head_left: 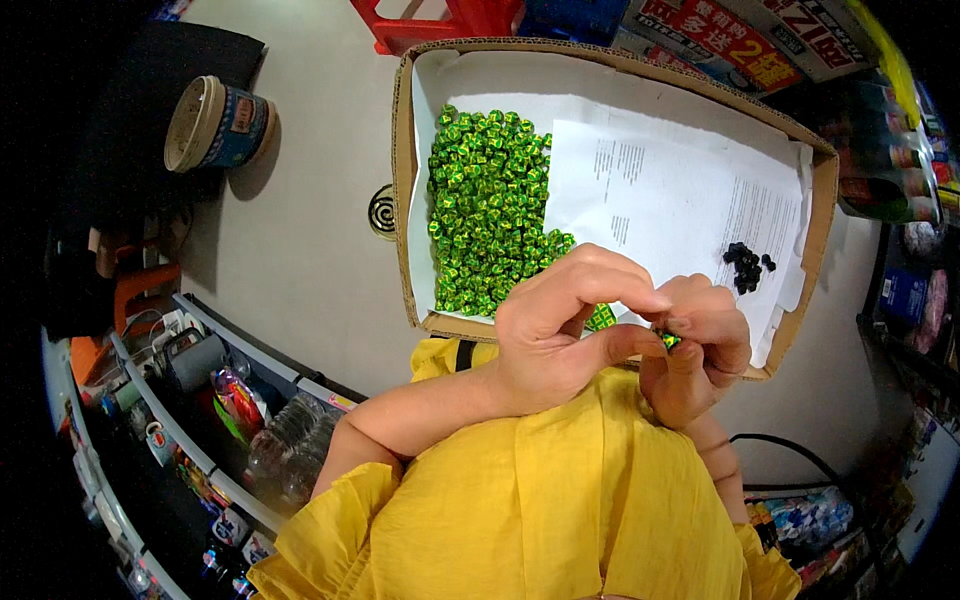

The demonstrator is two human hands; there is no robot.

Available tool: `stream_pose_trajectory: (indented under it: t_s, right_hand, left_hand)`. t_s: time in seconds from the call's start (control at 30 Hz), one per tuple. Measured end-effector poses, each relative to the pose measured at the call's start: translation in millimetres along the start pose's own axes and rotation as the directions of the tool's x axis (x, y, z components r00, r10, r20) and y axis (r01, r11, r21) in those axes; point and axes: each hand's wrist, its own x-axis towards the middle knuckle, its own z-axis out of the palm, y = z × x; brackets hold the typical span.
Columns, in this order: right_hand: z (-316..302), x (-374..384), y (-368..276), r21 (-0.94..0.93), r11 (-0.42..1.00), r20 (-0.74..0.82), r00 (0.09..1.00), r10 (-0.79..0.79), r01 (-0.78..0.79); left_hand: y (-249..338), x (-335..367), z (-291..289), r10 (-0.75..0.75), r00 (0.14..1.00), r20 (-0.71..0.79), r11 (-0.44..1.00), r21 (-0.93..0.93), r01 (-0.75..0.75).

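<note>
A small piece in shiny green-and-yellow foil (pixel 670 341) is pinched between the fingertips of both hands, close in front of my body. My left hand (pixel 565 320) reaches it with thumb and forefinger, and my right hand (pixel 705 350) curls round it from the other side. Just behind my left fingers, flat green patterned wrappers (pixel 600 318) partly show. A big heap of green foil-wrapped pieces (pixel 490 200) fills the left part of a shallow cardboard box (pixel 404 200). Small dark unwrapped lumps (pixel 745 268) lie on the right of its white paper lining.
A printed sheet (pixel 680 190) lies in the box. Beyond it stand a red plastic stool (pixel 440 22) and printed cartons (pixel 740 40). A blue-and-cream bucket (pixel 225 125) is on the floor at left. Shelves of goods (pixel 240 400) line the lower left, with more packages on the right.
</note>
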Motion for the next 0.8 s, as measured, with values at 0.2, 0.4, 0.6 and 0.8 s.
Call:
stream_pose_trajectory:
  t_s: [0.2,0.4,0.6,0.8]
  right_hand:
    - [3,-1,-1,-0.009,0.999,-0.016,0.999,0.036,-0.037]
    - [12,-4,-2,0.160,0.937,-0.104,0.939,0.327,-0.309]
    - [14,4,-10,0.597,0.556,-0.018,0.683,0.730,-0.579]
    - [9,10,-19,0.569,0.349,0.159,0.516,0.842,-0.744]
  left_hand:
    - [2,-3,0,-0.098,0.995,0.010,0.994,-0.056,0.099]
    - [-5,-2,1,-0.043,0.995,-0.085,0.992,0.111,0.052]
    - [-13,-6,-1,-0.054,0.993,-0.105,0.978,0.194,0.074]
    - [-15,-10,-9,-0.372,0.928,0.008,0.866,-0.358,0.350]
